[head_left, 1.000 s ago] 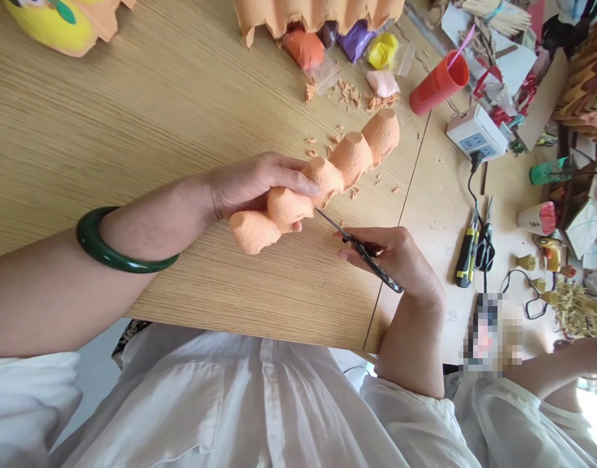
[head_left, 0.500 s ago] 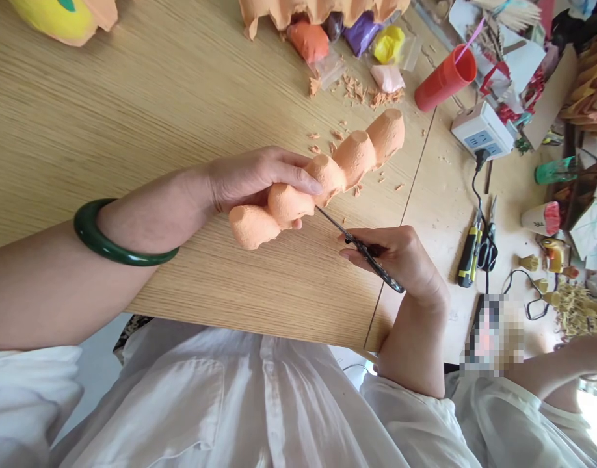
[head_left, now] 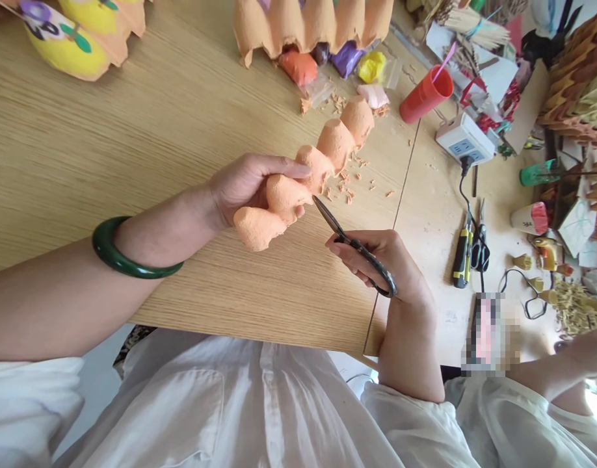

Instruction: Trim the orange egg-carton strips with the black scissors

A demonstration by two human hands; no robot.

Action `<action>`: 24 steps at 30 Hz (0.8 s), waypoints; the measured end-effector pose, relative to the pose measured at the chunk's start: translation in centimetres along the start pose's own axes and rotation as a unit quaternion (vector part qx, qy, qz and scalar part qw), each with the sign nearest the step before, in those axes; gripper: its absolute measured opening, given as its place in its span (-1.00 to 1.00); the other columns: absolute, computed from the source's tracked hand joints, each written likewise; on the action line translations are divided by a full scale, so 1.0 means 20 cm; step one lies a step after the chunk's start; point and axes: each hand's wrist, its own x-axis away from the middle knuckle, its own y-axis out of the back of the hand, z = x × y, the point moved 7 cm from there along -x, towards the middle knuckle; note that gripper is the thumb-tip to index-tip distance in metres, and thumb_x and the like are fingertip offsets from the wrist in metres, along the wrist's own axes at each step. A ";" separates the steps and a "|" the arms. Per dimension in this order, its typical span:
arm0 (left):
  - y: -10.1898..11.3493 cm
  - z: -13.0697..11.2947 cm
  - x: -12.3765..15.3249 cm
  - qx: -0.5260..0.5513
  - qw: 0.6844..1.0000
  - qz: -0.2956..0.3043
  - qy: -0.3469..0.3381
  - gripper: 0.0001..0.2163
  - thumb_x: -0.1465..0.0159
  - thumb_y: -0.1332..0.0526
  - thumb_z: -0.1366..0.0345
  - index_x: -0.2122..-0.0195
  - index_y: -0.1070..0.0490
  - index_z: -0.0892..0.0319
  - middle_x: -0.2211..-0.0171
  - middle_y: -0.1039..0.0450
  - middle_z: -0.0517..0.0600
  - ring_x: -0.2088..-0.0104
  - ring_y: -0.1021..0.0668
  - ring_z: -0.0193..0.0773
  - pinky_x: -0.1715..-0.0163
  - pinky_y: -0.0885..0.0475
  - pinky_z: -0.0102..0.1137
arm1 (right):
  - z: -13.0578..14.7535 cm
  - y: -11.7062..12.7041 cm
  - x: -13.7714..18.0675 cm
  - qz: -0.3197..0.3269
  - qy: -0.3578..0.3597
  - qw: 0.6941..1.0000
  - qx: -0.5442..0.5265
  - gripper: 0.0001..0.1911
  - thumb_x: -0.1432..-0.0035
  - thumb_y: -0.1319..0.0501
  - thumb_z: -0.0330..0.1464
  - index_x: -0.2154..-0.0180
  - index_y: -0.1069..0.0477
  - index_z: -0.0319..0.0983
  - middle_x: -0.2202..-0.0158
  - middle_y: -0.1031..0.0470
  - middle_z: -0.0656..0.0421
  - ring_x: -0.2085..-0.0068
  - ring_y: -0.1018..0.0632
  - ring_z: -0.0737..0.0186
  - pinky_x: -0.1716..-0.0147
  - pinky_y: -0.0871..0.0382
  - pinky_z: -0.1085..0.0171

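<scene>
A strip of orange egg carton (head_left: 336, 143), a row of several cups with bases upward, is pinched in my left hand (head_left: 252, 185), the thumb lying over the middle cups. A dark green bangle circles that wrist. My right hand (head_left: 371, 260) is closed around black-handled scissors (head_left: 359, 246). Their blade tips touch the strip's near edge, by the second and third cups from its left end. Small orange scraps (head_left: 347, 188) lie on the table beyond the blades. My left fingertips are partly hidden beneath the strip.
A larger orange egg carton (head_left: 313, 26) stands at the back, with bags of coloured clay (head_left: 298, 67) before it. Rightward are a red cup (head_left: 425, 94), a power strip (head_left: 464, 138), a yellow-black cutter (head_left: 460, 257) and other scissors (head_left: 480, 244). Another person's arm (head_left: 557, 364) shows at right.
The strip has shifted slightly left and tilted, and its scissors-side edge shows more. The scissors have turned a little, with more of the blades visible. The whole view has shifted a bit.
</scene>
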 end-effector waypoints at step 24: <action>-0.01 -0.02 -0.05 0.068 0.989 -0.014 -0.128 -0.89 -0.28 -0.26 0.23 0.29 -0.44 0.14 0.40 -0.56 -0.01 0.41 -0.62 -0.20 0.34 -0.54 -0.33 | 0.02 -0.25 -0.35 0.022 0.141 0.893 -0.427 -0.49 -0.26 -0.26 0.12 0.11 -0.35 -0.17 0.51 -0.28 0.36 0.58 -0.32 0.40 0.63 -0.28 0.34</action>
